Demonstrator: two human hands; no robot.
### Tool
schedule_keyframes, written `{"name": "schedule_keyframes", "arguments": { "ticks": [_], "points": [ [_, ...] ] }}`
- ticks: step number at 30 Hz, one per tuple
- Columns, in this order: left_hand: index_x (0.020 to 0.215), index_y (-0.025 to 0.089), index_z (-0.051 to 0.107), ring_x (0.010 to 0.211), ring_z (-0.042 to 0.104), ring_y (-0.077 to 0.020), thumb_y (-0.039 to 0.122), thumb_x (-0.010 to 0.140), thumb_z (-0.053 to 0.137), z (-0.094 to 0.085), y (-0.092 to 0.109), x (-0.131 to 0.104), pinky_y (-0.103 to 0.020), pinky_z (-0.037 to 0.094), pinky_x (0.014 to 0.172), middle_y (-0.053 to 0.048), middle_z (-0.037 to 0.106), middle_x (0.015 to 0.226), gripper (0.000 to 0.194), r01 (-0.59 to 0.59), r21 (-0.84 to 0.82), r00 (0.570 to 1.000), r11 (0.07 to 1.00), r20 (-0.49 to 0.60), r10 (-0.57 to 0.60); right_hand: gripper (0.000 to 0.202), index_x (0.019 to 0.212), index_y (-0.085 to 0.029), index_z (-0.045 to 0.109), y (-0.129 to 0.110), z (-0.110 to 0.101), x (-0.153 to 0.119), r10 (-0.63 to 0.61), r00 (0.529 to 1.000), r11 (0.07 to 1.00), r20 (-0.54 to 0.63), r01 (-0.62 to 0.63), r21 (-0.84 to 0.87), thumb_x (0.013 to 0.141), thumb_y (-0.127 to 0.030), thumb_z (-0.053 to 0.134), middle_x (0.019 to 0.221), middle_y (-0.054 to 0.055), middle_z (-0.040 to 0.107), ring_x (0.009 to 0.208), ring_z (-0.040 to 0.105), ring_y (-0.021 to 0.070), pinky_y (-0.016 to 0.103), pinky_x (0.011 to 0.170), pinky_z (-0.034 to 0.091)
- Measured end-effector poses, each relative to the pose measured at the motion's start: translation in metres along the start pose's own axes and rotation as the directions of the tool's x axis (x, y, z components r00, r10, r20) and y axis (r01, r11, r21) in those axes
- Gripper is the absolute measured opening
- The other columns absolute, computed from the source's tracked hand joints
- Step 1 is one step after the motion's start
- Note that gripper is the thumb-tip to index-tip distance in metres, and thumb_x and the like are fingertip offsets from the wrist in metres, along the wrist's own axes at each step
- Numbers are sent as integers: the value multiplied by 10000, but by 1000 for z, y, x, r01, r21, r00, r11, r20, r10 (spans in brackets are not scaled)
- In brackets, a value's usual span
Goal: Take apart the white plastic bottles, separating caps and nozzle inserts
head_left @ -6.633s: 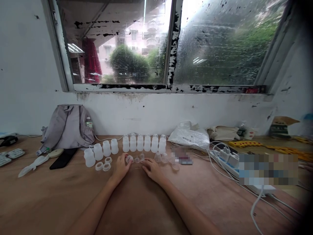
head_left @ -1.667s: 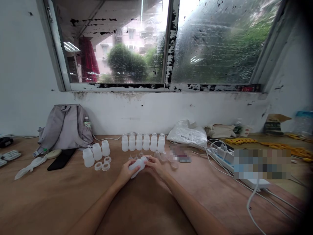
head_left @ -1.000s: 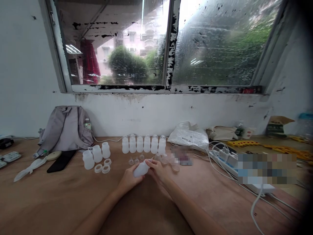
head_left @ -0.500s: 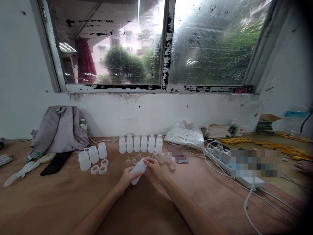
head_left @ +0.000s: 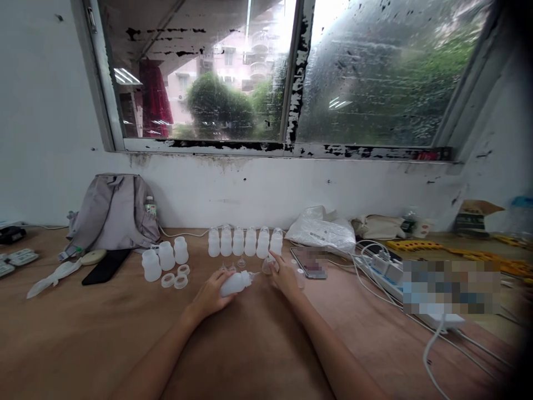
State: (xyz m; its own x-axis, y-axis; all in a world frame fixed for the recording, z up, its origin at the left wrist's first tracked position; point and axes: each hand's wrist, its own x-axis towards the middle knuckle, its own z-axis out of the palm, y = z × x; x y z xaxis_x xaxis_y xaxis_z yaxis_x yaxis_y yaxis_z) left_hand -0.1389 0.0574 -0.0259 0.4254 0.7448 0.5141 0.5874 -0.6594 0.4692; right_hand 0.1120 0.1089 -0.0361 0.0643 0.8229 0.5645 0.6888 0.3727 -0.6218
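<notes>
My left hand (head_left: 211, 293) is wrapped round a frosted white bottle (head_left: 234, 284), tilted with its teat end toward the right. My right hand (head_left: 284, 276) has its fingers on a clear dome cap (head_left: 268, 265) on the table. Small clear teats (head_left: 241, 262) lie just beyond the held bottle. Behind them stands a row of several capped bottles (head_left: 238, 243). To the left are three uncapped bottles (head_left: 166, 256) and three white rings (head_left: 181, 281). Another clear cap (head_left: 300, 278) is partly hidden by my right hand.
A phone (head_left: 308, 263) lies right of my right hand, with a plastic bag (head_left: 322, 230) behind it. Cables and a power strip (head_left: 378, 279) run along the right. A backpack (head_left: 112, 214) and a black flat object (head_left: 107, 266) are at the left.
My right hand has left the bottle's top and moved right to the clear cap. The bottle in my left hand has tipped closer to horizontal. The camera view has turned slightly left.
</notes>
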Motion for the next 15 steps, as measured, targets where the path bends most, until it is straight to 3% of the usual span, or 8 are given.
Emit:
{"name": "schedule_keyframes", "arguments": {
  "ticks": [6,11,15],
  "points": [
    [1161,276,471,987,513,-200,334,679,603,-4,1,0,-328,419,876,-35,532,1066,502,-26,9,999,1000,27,26,330,1077,-181,546,17,4,4,-7,996,978,89,25,-205,764,-201,445,820,78,554,724,537,187,291,677,408],
    [1166,267,462,979,512,-206,344,706,574,-8,-2,-1,-333,414,863,-41,545,1052,480,-47,81,998,996,47,43,182,880,-187,583,11,5,2,-57,995,983,78,70,-168,741,-234,476,860,67,541,747,532,174,271,670,398],
    [1185,250,444,977,512,-209,350,720,556,-10,-5,-1,-326,411,864,-55,548,1055,488,-92,127,995,988,39,88,155,851,-206,559,7,6,-1,-20,992,998,121,27,-61,726,-279,504,806,38,579,762,538,177,284,688,398]
  ]
}}
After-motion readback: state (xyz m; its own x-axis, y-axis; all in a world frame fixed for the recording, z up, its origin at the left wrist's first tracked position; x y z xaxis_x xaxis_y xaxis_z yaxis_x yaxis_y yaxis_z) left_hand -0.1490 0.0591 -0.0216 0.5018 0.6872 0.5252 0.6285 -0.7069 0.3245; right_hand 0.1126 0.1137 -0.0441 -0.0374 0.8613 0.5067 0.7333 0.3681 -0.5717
